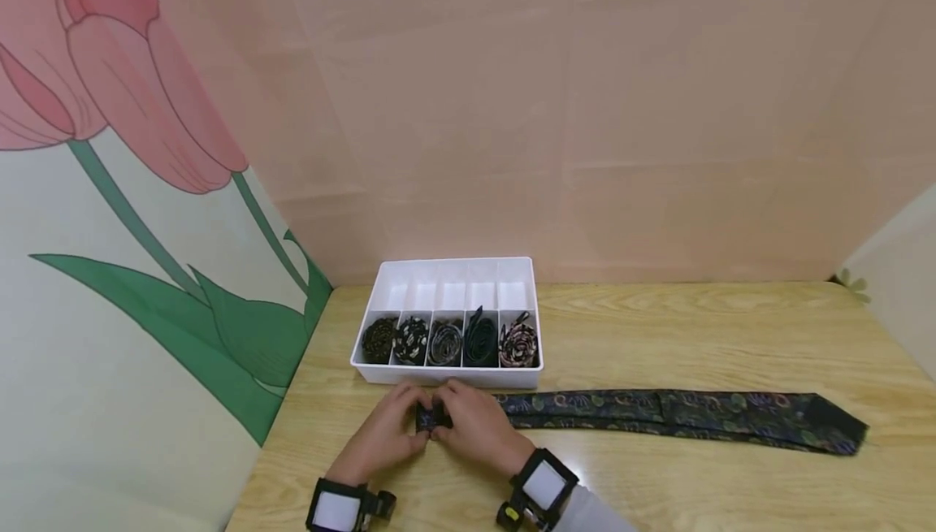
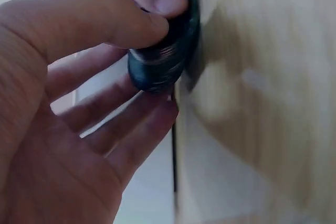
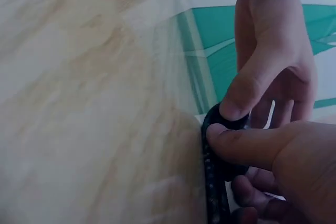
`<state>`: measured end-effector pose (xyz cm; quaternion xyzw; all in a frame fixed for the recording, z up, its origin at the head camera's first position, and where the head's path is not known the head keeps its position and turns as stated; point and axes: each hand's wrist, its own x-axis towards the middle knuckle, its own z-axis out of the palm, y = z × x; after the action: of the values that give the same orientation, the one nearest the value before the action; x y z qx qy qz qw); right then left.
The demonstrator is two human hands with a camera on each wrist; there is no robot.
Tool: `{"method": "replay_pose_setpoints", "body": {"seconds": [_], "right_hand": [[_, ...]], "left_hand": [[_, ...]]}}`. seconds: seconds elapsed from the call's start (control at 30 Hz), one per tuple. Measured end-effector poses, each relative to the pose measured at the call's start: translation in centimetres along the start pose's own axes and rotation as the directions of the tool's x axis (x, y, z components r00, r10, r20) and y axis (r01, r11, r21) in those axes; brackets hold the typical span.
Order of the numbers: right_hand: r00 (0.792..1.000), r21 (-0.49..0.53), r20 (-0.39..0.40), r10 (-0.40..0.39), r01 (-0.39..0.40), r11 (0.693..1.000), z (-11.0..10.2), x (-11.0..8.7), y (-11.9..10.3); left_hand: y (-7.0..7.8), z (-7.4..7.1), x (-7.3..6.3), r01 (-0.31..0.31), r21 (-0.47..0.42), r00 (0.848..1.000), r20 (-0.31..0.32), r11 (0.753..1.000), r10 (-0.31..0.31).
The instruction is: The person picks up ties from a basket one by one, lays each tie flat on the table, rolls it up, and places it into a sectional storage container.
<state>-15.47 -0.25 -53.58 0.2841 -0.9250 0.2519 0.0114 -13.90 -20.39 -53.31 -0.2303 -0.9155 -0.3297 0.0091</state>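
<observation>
A dark patterned necktie (image 1: 680, 414) stretches along the table, its wide pointed end far to the right. Its left end is wound into a small roll (image 2: 157, 72) between both hands. My left hand (image 1: 383, 430) grips the roll's left side, thumb on the near side and fingers on the far side. From the right, my right hand (image 1: 478, 430) pinches the roll where the flat strip leaves it. In the right wrist view, the thumbs of the left hand (image 3: 270, 59) and right hand (image 3: 299, 156) press close together on the roll.
Just beyond the hands stands a white divided tray (image 1: 446, 376). Its front compartments hold several rolled neckties, among them a dark green one (image 1: 480, 341) and a pinkish patterned one (image 1: 518, 345). A tulip-printed wall covering (image 1: 146, 93) borders the wooden table (image 1: 695, 483) on the left.
</observation>
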Motion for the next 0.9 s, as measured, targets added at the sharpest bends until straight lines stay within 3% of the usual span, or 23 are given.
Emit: {"method": "replay_pose_setpoints", "body": {"seconds": [0.13, 0.33, 0.47, 0.67, 0.77, 0.9], "right_hand": [[0.999, 0.025, 0.019, 0.029, -0.030, 0.999, -0.1, -0.3, 0.4], [0.999, 0.033, -0.024, 0.031, -0.030, 0.999, -0.6, -0.8, 0.6], [0.996, 0.030, -0.075, 0.043, -0.041, 0.999, -0.7, -1.4, 0.6], [0.996, 0.035, -0.075, 0.044, -0.041, 0.999, -1.2, -2.0, 0.6], [0.995, 0.018, -0.078, 0.061, -0.060, 0.998, -1.4, -2.2, 1.0], [0.995, -0.011, -0.074, 0.066, -0.067, 0.998, -1.6, -2.5, 1.3]], "left_hand": [[0.2, 0.1, 0.1, -0.006, -0.050, 1.000, -0.007, 0.999, 0.005], [0.5, 0.2, 0.4, -0.044, 0.017, 0.998, -0.046, 0.999, 0.045], [0.8, 0.4, 0.5, -0.049, 0.035, 0.998, -0.032, 0.998, 0.050], [1.5, 0.4, 0.8, -0.023, 0.090, 0.999, 0.025, 0.996, 0.020], [1.8, 0.6, 0.8, 0.016, 0.013, 0.999, 0.050, 1.000, -0.017], [1.9, 1.0, 0.8, 0.013, -0.066, 0.998, 0.055, 0.998, -0.009]]}}
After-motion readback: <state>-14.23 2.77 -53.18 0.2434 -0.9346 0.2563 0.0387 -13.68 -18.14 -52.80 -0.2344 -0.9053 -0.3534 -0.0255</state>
